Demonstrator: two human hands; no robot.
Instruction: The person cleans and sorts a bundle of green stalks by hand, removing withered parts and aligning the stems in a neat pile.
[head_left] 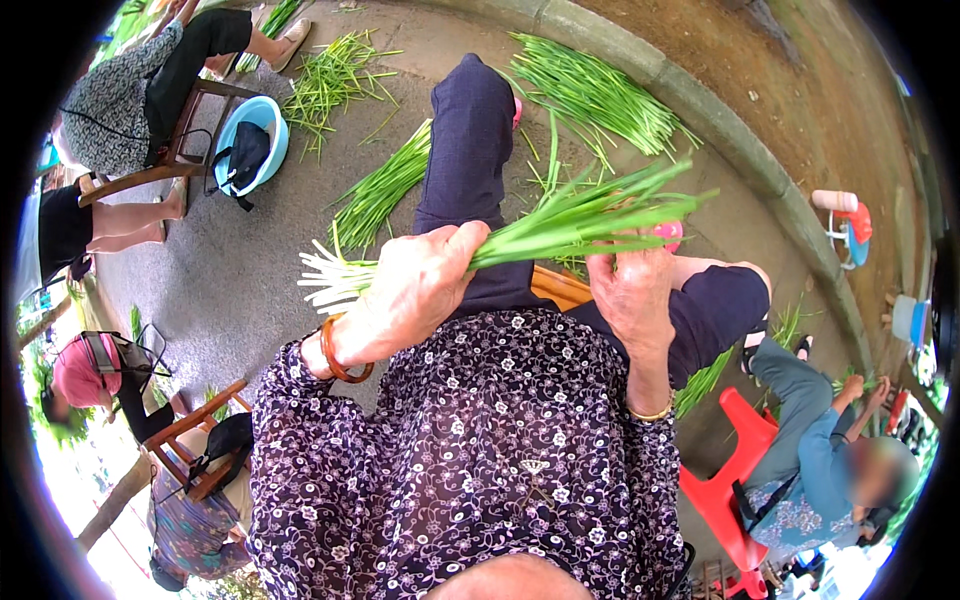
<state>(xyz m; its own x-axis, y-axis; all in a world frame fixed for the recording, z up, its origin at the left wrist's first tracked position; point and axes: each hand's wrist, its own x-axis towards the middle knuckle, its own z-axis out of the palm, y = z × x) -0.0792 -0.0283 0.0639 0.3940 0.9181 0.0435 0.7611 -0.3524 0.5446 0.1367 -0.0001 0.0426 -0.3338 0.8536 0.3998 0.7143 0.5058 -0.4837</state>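
A bunch of garlic chives point(560, 232) lies slantwise across my lap, its white stem ends to the left and its green leaves spreading up to the right. Wrapped round the stems near the white ends is my left hand point(415, 285), with an amber-coloured bangle at its wrist. My right hand point(635, 295) has its fingers curled against the lower edge of the leaves, gripping some; its fingertips are partly hidden. On the ground beyond my knees lie a large pile of chives point(595, 95) and a smaller bundle point(385, 190).
Loose greens point(335, 85) are scattered on the pavement near a light-blue basin point(262, 112) holding a black bag. A stone curb point(730, 120) borders bare soil. Several people sit around; a red plastic stool point(735, 470) stands at right, wooden chairs at left.
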